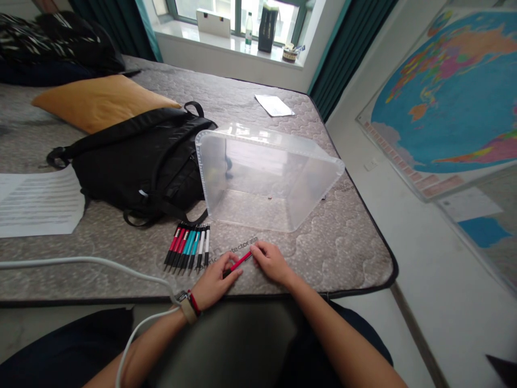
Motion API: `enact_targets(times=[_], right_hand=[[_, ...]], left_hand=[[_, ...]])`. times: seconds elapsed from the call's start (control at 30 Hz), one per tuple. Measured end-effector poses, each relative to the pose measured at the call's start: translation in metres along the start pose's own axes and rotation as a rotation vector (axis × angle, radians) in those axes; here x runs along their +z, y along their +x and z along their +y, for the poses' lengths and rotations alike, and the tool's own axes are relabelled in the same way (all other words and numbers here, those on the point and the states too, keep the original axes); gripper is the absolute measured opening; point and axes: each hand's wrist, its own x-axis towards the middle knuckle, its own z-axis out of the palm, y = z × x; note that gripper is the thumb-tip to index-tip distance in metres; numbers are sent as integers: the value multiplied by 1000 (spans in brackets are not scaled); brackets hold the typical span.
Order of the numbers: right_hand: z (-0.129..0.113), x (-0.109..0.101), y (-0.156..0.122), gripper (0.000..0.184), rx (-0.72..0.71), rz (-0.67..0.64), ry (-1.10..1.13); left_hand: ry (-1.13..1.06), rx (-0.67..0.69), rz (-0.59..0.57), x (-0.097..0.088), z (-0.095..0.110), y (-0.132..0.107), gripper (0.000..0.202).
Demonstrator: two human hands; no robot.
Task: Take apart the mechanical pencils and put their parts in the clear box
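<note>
While I pinch a red pen (241,262) between my left hand (216,288) and right hand (270,263), seven other pens (188,247) lie lined up on the mattress (331,253), and no pen shows inside the clear plastic box (264,180).

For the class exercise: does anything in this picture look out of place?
One red pen lies apart from the neat row of pens, held between the left hand and right hand. The clear plastic box seems tipped on its side on the mattress.

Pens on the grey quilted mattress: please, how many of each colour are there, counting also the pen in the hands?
Red-and-black plastic pens: 3, one between left hand and right hand
Teal-and-black plastic pens: 2
White-and-black plastic pens: 2
Total: 7
</note>
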Motion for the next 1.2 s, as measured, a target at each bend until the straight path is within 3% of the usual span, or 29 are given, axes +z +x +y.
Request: enact_targets(times=[0.13,0.23,0.37,0.47,0.57,0.67,0.8,0.93,1.03,1.2], right_hand=[[12,-6,7,41,136,164,236],[17,-5,11,40,200,172,414],[12,7,7,40,223,-21,576],[3,18,1,40,205,-225,559],[-5,23,-5,37,121,-369,387],[-8,21,-8,38,58,-327,224],[-8,16,-5,45,67,-183,196],[-9,16,-3,46,38,-146,144],[-8,18,-3,43,-28,-146,5],[-5,22,-3,41,-60,-148,-63]], left_hand=[[-190,-68,-15,1,-2,1,37],[-356,-69,58,-6,1,3,44],[-435,-32,287,-22,10,6,46],[-496,-21,406,-31,13,8,49],[-637,-12,410,-33,11,10,47],[-696,-29,326,-30,7,9,45],[-344,-4,188,-22,5,6,44],[78,184,152,-12,5,1,34],[201,225,98,-7,3,-1,33],[303,138,94,-2,2,-3,30]])
